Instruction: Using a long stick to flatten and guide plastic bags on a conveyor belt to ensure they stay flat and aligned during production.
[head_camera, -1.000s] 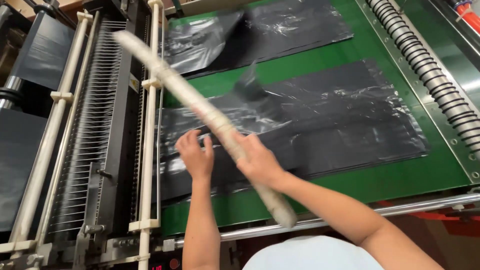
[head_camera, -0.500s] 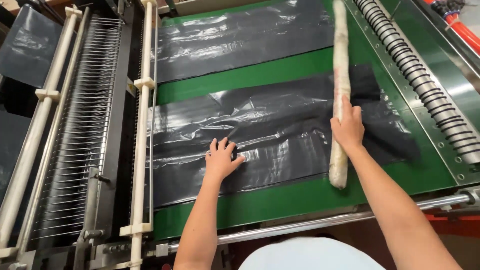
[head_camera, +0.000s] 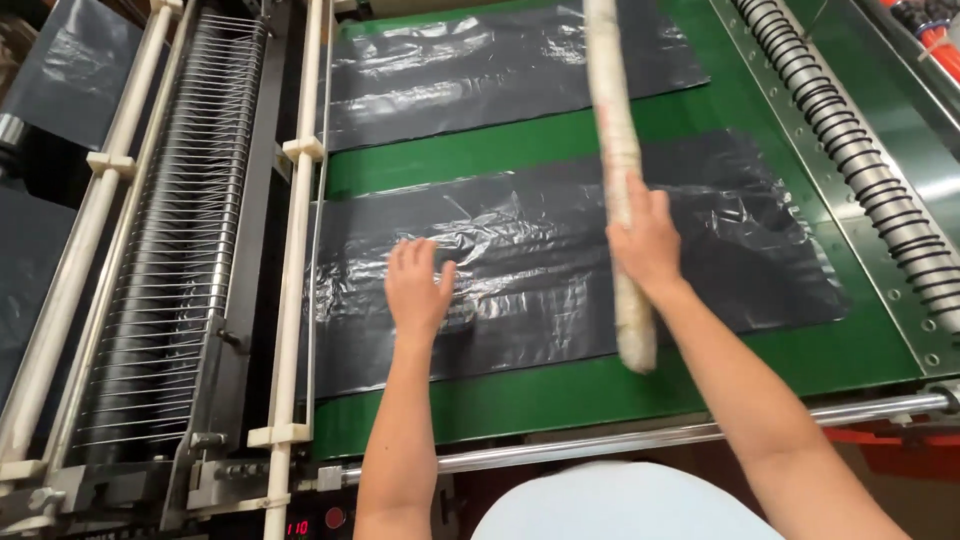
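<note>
Fingers (head_camera: 640, 200) of the right hand (head_camera: 648, 243) are clenched around a long pale rod (head_camera: 615, 150), wrapped in what looks like whitish paper or tape, which runs lengthwise across the nearer stack of black plastic sheets (head_camera: 560, 260); its near end hangs just over the sheets' front edge. The left hand (head_camera: 415, 285) lies flat on the same stack, fingers spread and released, pressing the film near its left part. The film is glossy, wrinkled and creased, with pale glints of light on it. A second black sheet (head_camera: 500, 65) lies farther off, apart from the first, with a strip of bare surface between them. Both rest on a green conveyor belt (head_camera: 560, 385). A steel bar (head_camera: 640, 445) runs along the belt's near edge. At the left stand white rails (head_camera: 295, 250) and a rack of thin wires (head_camera: 170, 270); at the right, a ribbed roller (head_camera: 860, 150).
</note>
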